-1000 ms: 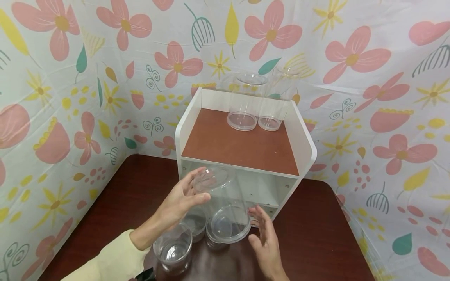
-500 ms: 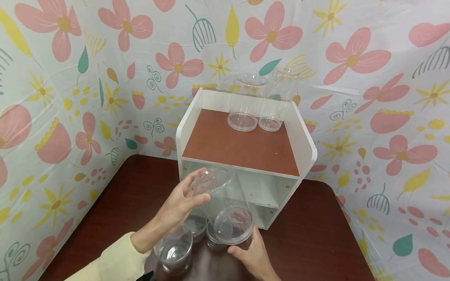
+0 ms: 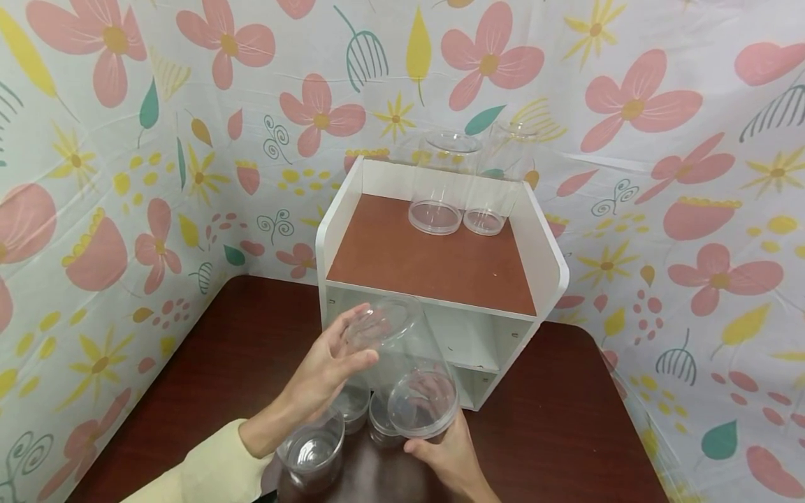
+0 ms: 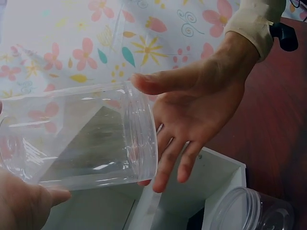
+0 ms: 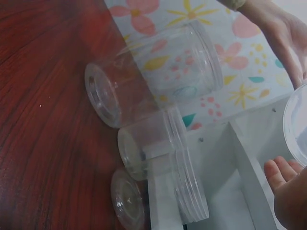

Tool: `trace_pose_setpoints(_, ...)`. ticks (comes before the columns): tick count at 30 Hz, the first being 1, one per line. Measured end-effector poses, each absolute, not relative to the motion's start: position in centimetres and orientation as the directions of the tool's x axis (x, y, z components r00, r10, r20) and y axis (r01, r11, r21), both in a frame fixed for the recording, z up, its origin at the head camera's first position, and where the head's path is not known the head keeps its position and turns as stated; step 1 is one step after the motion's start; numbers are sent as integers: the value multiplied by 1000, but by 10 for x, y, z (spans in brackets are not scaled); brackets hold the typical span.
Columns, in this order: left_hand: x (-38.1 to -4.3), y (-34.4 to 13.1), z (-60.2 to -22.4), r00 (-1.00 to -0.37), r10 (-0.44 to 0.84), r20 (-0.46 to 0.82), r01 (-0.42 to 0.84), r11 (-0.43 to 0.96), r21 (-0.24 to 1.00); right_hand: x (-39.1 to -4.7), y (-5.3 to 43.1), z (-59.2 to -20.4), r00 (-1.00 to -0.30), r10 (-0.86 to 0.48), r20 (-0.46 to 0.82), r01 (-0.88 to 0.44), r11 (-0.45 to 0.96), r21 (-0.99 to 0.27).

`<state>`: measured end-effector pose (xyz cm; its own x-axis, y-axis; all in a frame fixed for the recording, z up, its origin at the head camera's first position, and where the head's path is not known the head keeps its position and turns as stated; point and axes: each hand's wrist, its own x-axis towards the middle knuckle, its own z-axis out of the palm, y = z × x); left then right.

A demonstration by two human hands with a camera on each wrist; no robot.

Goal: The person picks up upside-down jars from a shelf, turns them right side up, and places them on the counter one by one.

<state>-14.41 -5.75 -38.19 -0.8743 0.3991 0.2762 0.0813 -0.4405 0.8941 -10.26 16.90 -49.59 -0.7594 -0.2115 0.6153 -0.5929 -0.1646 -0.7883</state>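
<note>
- Since one second ago, the right hand (image 3: 454, 455) has closed in on the lower end of the held jar (image 3: 405, 358), and that end has swung slightly rightward.
- Flowered cloth (image 3: 720, 278) hangs behind and to the left of everything.
- Dark red table (image 3: 578, 433) spreads below it.
- White shelf unit (image 3: 428, 258), its top board brown, stands on the table.
- Clear and tilted, the held jar is up in front of the shelf unit; whether it touches the vessels below, I cannot tell.
- Two clear shelf jars (image 3: 443, 181) stand upright side by side on the brown board.
- Both hands hold the jar: the left hand (image 3: 321, 367) grips its upper end, thumb in front; the right cups the ringed lower end.
- Three clear table jars (image 3: 312, 447) cluster under it, partly hidden.
</note>
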Motion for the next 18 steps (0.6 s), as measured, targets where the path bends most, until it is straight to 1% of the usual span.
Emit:
trace_pose_setpoints(5,-144,-58,-384,-882,402,247,70,-405,911,-105,168,-495,-734,-198,649,-606,-241,-758)
trace_pose_setpoints(12,-143,-65,-383,-897,415,154,56,-239,969,-108,169,-497,-687,-171,707,-637,-326,-698)
trace_pose_setpoints(18,-146,-74,-381,-907,396,144,90,-152,984,-106,177,-499,-665,-152,731,-632,-406,-660)
